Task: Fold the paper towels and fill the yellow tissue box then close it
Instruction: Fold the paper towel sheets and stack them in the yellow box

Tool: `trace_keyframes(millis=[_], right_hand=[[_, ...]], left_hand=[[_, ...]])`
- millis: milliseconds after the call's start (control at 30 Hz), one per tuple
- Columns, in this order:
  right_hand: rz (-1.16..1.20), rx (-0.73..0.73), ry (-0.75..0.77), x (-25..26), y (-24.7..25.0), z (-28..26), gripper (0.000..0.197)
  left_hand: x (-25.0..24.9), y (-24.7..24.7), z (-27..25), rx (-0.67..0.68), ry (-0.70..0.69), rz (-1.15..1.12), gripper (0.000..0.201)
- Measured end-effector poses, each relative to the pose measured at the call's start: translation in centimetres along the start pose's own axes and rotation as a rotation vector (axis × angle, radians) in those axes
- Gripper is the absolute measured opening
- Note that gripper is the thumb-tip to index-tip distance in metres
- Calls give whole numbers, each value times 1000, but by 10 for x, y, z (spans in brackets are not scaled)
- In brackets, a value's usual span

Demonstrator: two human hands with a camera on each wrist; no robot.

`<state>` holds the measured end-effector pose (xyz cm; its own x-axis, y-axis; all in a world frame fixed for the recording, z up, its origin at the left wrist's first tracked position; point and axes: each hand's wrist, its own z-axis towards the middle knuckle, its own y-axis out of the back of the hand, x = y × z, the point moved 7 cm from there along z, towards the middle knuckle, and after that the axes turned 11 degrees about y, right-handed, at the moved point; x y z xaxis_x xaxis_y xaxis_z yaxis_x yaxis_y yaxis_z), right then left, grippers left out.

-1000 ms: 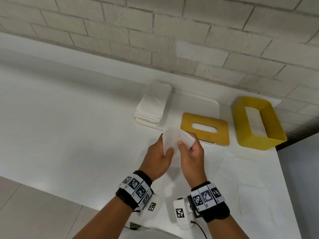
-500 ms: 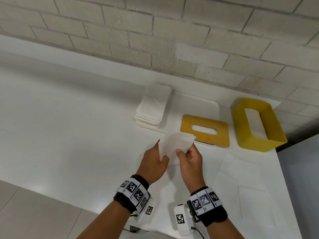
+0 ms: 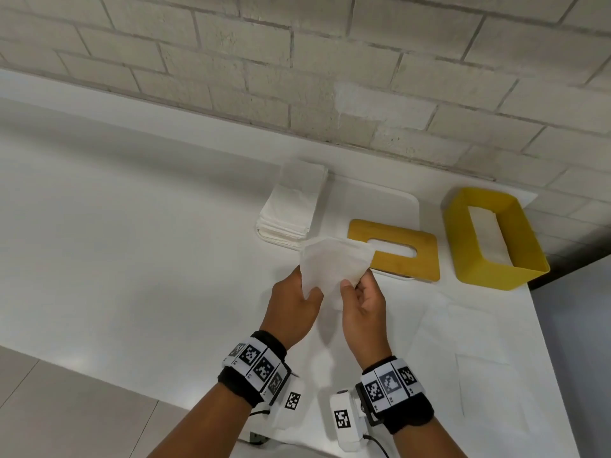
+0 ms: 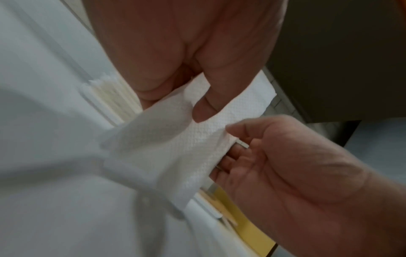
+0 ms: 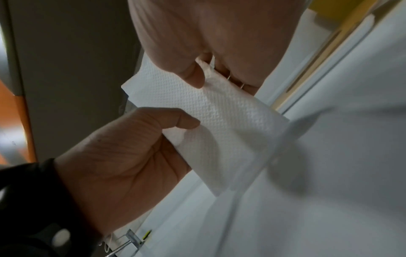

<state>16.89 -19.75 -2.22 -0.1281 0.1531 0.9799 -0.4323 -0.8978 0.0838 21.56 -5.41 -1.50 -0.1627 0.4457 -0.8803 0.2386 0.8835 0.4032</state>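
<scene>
Both hands hold one white paper towel (image 3: pixel 332 264) above the white table, in front of the yellow lid. My left hand (image 3: pixel 296 300) pinches its left edge between thumb and fingers; my right hand (image 3: pixel 362 297) pinches its right edge. In the left wrist view the towel (image 4: pixel 186 139) is bent between my left thumb and the right hand (image 4: pixel 274 156). In the right wrist view the towel (image 5: pixel 219 121) spans from my right thumb down to the left hand (image 5: pixel 131 147). The yellow tissue box (image 3: pixel 463 239) stands open at the right, a towel inside. Its flat yellow lid (image 3: pixel 420 259) with a slot lies beside it.
A stack of folded paper towels (image 3: pixel 294 206) sits on a white tray (image 3: pixel 396 206) near the brick wall. Flat unfolded towels (image 3: pixel 463 342) lie on the table at the right, close to the table's right edge. Floor shows at the lower left.
The towel, held upright a second ago, has been tipped flatter and spread a little wider between the hands. Both hands moved slightly forward toward the lid.
</scene>
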Motion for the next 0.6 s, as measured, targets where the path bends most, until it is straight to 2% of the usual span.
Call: trace_keyframes(millis=[133, 300, 467, 600], right_hand=[[-72, 41, -58, -18, 0, -7, 22], [-92, 35, -42, -13, -3, -7, 23], [-47, -67, 56, 8, 1, -3, 19], [-103, -44, 38, 0, 0, -7, 20]], left_hand=[[22, -3, -1, 41, 67, 72, 19], [22, -1, -3, 6, 33, 71, 12], [8, 3, -2, -52, -18, -11, 20], [15, -1, -1, -2, -14, 9, 24]])
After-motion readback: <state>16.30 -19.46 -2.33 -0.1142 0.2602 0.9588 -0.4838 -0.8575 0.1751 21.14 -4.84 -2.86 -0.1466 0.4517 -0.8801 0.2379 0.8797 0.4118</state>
